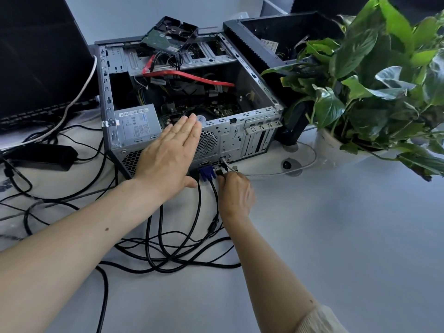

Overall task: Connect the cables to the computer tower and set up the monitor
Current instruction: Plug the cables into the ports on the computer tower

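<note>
The open computer tower (240,131) lies on its side on the pale desk, its rear panel facing me. My left hand (168,155) rests flat against that rear panel, fingers straight and together, holding nothing. My right hand (234,188) pinches a black cable plug (219,171) at the ports low on the panel. A blue VGA connector (206,173) sits in a port just left of that plug. A grey cable (271,173) is plugged in to the right. The dark monitor (36,56) stands at the far left.
Several black cables (168,251) loop over the desk in front of the tower. A black power brick (40,155) lies at the left. A leafy potted plant (374,87) crowds the right. Behind the tower stands a second black case (276,34).
</note>
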A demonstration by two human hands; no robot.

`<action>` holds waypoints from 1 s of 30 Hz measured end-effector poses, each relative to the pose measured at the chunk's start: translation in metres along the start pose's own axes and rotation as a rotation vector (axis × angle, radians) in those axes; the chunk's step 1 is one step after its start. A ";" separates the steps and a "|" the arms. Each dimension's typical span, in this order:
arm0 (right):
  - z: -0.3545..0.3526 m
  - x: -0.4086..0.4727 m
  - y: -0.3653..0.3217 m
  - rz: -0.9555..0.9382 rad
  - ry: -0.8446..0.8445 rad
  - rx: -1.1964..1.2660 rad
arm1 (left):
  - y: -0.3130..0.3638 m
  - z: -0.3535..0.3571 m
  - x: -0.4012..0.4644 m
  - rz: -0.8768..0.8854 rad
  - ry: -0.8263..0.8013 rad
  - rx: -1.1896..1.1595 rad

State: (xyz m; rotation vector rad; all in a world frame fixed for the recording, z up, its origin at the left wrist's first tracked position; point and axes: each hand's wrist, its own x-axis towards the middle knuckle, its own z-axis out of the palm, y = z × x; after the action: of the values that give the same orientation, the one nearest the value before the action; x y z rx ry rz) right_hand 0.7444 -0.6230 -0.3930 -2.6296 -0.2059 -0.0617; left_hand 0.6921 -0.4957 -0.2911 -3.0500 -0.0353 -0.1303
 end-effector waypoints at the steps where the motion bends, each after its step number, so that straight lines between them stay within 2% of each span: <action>1: 0.001 0.001 -0.001 0.004 0.005 0.004 | 0.000 0.000 0.000 -0.001 -0.001 0.001; 14: 0.012 0.008 -0.009 0.019 0.038 0.018 | 0.000 0.001 0.000 0.001 0.001 -0.023; 21: 0.021 0.010 -0.018 0.029 0.126 0.040 | -0.001 -0.002 0.000 0.020 0.007 -0.019; 27: 0.016 0.000 -0.011 -0.011 0.151 0.125 | -0.001 -0.004 -0.001 0.025 -0.003 -0.010; 30: 0.006 -0.009 0.000 0.046 0.183 0.183 | -0.002 -0.004 0.000 0.028 -0.024 -0.004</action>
State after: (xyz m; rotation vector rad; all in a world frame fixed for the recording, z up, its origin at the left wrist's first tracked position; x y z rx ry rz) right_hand 0.7357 -0.6215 -0.3992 -2.4279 -0.0830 -0.2550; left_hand 0.6916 -0.4938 -0.2866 -3.0548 0.0065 -0.0918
